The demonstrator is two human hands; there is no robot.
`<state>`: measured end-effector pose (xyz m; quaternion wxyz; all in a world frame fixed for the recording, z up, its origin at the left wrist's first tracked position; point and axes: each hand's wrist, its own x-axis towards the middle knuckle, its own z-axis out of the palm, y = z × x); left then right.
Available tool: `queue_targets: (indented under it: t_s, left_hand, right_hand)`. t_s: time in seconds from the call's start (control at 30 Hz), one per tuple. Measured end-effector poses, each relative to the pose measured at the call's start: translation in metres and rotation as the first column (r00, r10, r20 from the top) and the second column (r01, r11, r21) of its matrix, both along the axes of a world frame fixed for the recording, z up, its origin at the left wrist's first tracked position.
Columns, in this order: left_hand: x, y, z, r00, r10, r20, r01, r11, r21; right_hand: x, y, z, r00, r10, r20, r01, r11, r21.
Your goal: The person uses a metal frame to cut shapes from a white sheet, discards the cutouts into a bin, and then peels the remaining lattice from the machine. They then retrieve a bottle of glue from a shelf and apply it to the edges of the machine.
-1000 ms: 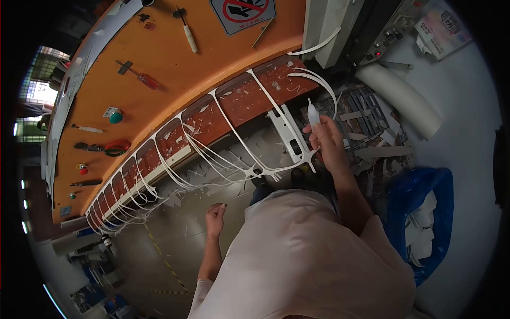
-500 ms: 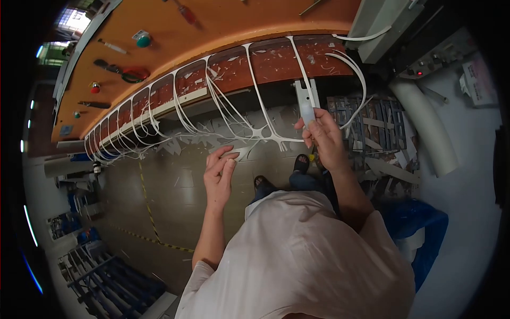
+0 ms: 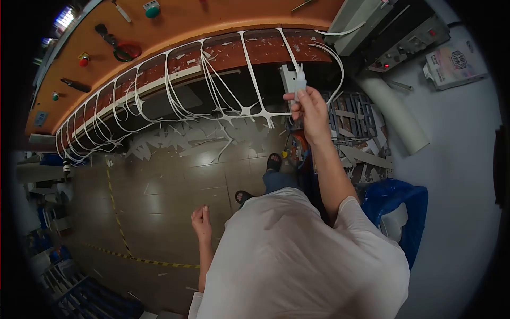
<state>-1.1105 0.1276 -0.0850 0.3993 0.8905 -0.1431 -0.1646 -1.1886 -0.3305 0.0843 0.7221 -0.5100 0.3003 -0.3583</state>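
Observation:
My right hand (image 3: 311, 110) is closed on a pale translucent piece (image 3: 300, 81), held just in front of a metal bracket (image 3: 288, 78) at the bench edge. White branching strips (image 3: 249, 64) hang over the edge of the orange bench and join in a web left of that hand. My left hand (image 3: 202, 219) is low over the floor, away from the strips, with its fingers curled together; anything inside them is too small to make out.
Tools, including red-handled cutters (image 3: 126, 51), lie on the orange bench (image 3: 175, 16). Pale scraps (image 3: 143, 146) litter the floor below. To the right are a grey roll (image 3: 396, 114), a box (image 3: 456, 66) and a blue bag (image 3: 417, 212).
My left hand has dropped down and away from the strips, its fingers now closed. My right hand has moved up towards the bracket with the pale piece. The view has shifted.

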Motion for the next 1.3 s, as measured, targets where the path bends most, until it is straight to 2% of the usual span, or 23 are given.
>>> queue_targets:
  t_s: [0.07,0.13,0.23,0.33,0.4,0.47,0.57,0.67,0.83,1.0,1.1,1.2,1.3]
  left_hand:
    - [-0.019,0.050,-0.029,0.997,0.053,-0.057,-0.050,0.998,0.041]
    - [-0.030,0.114,-0.080,0.996,0.024,-0.083,-0.015,0.994,0.109]
    - [-0.056,0.190,-0.137,0.963,0.178,-0.202,-0.147,0.977,0.157]
    - [-0.069,0.182,-0.118,0.857,0.410,-0.313,-0.365,0.911,0.195]
    - [-0.082,0.175,-0.107,0.807,0.492,-0.327,-0.434,0.869,0.236]
    - [-0.093,0.166,-0.108,0.771,0.543,-0.333,-0.468,0.838,0.282]
    - [-0.091,0.138,-0.109,0.758,0.554,-0.345,-0.472,0.830,0.297]
    - [-0.080,0.110,-0.107,0.759,0.546,-0.355,-0.467,0.836,0.289]
    - [-0.049,0.074,-0.101,0.790,0.511,-0.340,-0.442,0.858,0.262]
    - [-0.023,0.056,-0.093,0.815,0.481,-0.322,-0.416,0.874,0.252]
    - [-0.016,0.051,-0.091,0.817,0.478,-0.323,-0.413,0.876,0.250]
    - [-0.013,0.044,-0.089,0.813,0.482,-0.328,-0.415,0.873,0.256]
    - [-0.011,0.041,-0.089,0.813,0.478,-0.331,-0.409,0.875,0.258]
  right_hand:
    - [-0.001,-0.016,-0.003,0.997,-0.053,-0.054,0.050,0.997,-0.054]
    - [0.004,-0.033,-0.002,0.989,-0.119,-0.084,0.113,0.991,-0.073]
    - [0.016,-0.068,-0.004,0.974,-0.172,-0.148,0.154,0.980,-0.124]
    - [0.034,-0.110,-0.010,0.930,-0.223,-0.294,0.166,0.964,-0.207]
    - [0.050,-0.135,-0.010,0.867,-0.270,-0.420,0.162,0.948,-0.275]
    - [0.066,-0.164,-0.023,0.809,-0.348,-0.473,0.173,0.911,-0.375]
    - [0.078,-0.201,-0.039,0.719,-0.469,-0.512,0.176,0.836,-0.519]
    - [0.088,-0.227,-0.056,0.657,-0.500,-0.565,0.178,0.830,-0.528]
    - [0.093,-0.236,-0.047,0.621,-0.481,-0.619,0.167,0.852,-0.496]
    - [0.093,-0.230,-0.035,0.583,-0.492,-0.646,0.129,0.842,-0.524]
    - [0.097,-0.239,-0.047,0.560,-0.513,-0.650,0.125,0.828,-0.546]
    - [0.104,-0.241,-0.057,0.519,-0.597,-0.612,0.199,0.780,-0.593]
    - [0.107,-0.238,-0.051,0.527,-0.586,-0.616,0.230,0.796,-0.560]
